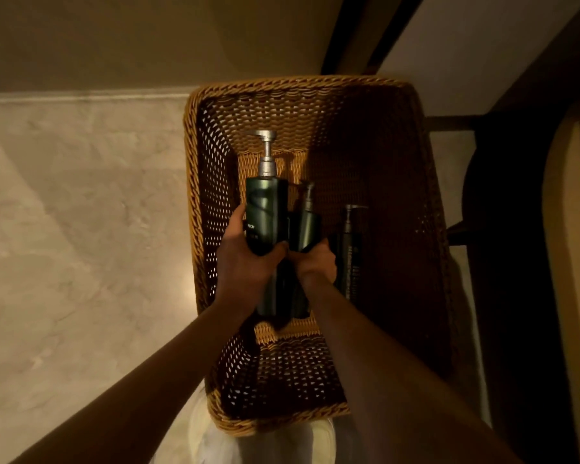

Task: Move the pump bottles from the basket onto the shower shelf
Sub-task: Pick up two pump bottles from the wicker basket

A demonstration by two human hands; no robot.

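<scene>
From the head camera we look straight down into a woven wicker basket [195, 202] that stands on a pale marbled floor [81, 229]. Three dark pump bottles are inside it, none of them out of the basket.

Our left hand [248, 259] is wrapped around the tallest green bottle [265, 209], thumb on its left side and fingers curled across the front, so the grip is pressed firmly onto it. This bottle sits higher than the others, its silver pump head pointing towards the far end of the basket. White lettering shows on its face beside our thumb; we can read only "RICH", and the smaller line beneath it is too blurred to make out.

Our right hand [315, 262] is closed around the lower part of the middle bottle [305, 222], a slimmer green one just beside the first and touching it. No writing shows on it.

The third bottle [349, 249] lies to the right, close to our right hand, untouched as far as we can tell. A vertical column of pale text runs along its side, but it is too small and dim to read.
</scene>
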